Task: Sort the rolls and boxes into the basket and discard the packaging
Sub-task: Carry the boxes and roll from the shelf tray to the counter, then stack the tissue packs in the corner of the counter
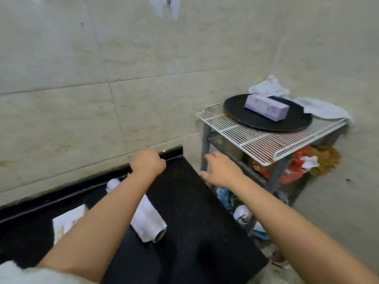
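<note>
A white roll (148, 221) on a cardboard core lies on the black counter (184, 201), partly under my left forearm. A second white roll (112, 184) lies behind it near the wall. A white and green box (67, 221) rests at the counter's left. A purple box (266, 107) sits on a black round tray (246, 117) on the wire rack. My left hand (147, 161) is a closed fist over the counter's back edge, holding nothing that I can see. My right hand (221, 170) hovers past the counter's right edge, fingers spread and empty.
A white wire rack (246, 138) on a grey metal frame stands to the right, with white cloths (270, 87) at its back. Red bags (291, 171) and crumpled packaging sit under it. Cans and wrappers (242, 214) lie on the floor between counter and rack. Tiled wall behind.
</note>
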Available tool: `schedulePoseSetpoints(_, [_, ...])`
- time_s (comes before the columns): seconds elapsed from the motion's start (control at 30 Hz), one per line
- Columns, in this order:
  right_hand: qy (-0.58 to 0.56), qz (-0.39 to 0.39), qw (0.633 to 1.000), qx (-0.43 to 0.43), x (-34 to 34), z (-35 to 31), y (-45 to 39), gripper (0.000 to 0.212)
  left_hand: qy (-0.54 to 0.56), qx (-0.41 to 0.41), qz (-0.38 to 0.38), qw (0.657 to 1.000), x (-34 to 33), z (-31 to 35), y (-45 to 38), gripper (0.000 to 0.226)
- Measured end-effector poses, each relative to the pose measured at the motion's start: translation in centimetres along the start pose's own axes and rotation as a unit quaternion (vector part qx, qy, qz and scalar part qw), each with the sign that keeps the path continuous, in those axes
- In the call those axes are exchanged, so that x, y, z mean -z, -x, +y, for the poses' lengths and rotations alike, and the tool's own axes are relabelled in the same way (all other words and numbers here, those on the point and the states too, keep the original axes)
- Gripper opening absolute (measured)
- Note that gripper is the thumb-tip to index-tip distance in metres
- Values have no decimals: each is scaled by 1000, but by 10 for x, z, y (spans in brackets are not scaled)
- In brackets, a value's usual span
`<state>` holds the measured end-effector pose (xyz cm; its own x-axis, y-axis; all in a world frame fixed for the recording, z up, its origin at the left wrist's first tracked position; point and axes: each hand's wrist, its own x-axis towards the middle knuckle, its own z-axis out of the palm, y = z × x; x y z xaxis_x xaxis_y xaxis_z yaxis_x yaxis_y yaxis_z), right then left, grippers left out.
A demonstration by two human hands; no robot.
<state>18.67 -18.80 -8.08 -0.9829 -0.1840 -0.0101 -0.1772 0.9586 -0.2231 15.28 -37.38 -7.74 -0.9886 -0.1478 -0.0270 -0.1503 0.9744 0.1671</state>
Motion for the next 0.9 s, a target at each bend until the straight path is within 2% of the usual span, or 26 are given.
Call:
schedulePoseSetpoints(0.2, [-1,86,994,-63,98,116,41,54,-14,-133,40,990,25,164,23,37])
schedulePoseSetpoints(0.4, [3,136,986,-94,153,238,58,41,6,-158,63,985,28,301,40,42])
schedulePoseSetpoints(0.47, [5,150,984,-98,167,271,60,44,4,-148,57,987,29,339,44,43])
schedulePoseSetpoints(0.67, [-22,124,986,-106,169,339,38,51,-35,-106,51,992,23,397,34,45])
schedulePoseSetpoints(0.8, [-36,103,990,-85,173,358,-3,47,-50,-79,71,993,35,409,7,45])
schedulePoseSetpoints(0.9, [-41,84,993,-69,167,360,-37,35,-38,-51,93,994,39,410,-17,39])
